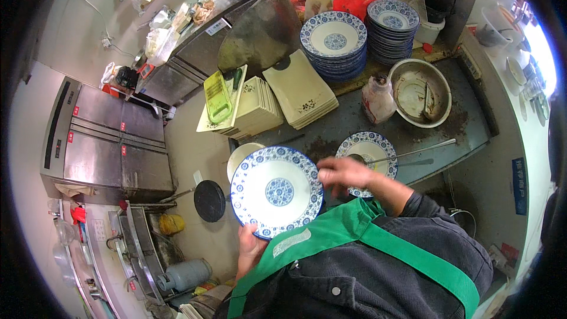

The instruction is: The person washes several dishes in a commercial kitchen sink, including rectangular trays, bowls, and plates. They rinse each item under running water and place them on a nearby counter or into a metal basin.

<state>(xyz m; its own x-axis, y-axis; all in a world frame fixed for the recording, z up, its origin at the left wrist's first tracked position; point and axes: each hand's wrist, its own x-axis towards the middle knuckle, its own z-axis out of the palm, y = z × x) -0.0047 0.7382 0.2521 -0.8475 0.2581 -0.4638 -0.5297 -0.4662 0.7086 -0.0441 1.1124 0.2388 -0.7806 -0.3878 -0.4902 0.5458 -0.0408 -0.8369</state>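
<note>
A white plate with a blue floral rim (277, 192) is held up in front of the green apron. My left hand (250, 244) grips its lower edge. At the plate's right edge is my right hand (339, 173), somewhat blurred; whether its fingers grip the rim cannot be told. Behind the right hand, a second blue-and-white plate (384, 145) lies on the dark counter with a long-handled metal ladle (412, 149) across it. Partly hidden behind the held plate is a plain pale dish (238, 156).
Tall stacks of blue-and-white plates (333, 34) stand at the back. Square cream plates (301, 93) are piled at the left, beside a green grater (217, 97). A steel bowl (401, 110) and a stained plastic container (378, 102) sit on the counter's right part.
</note>
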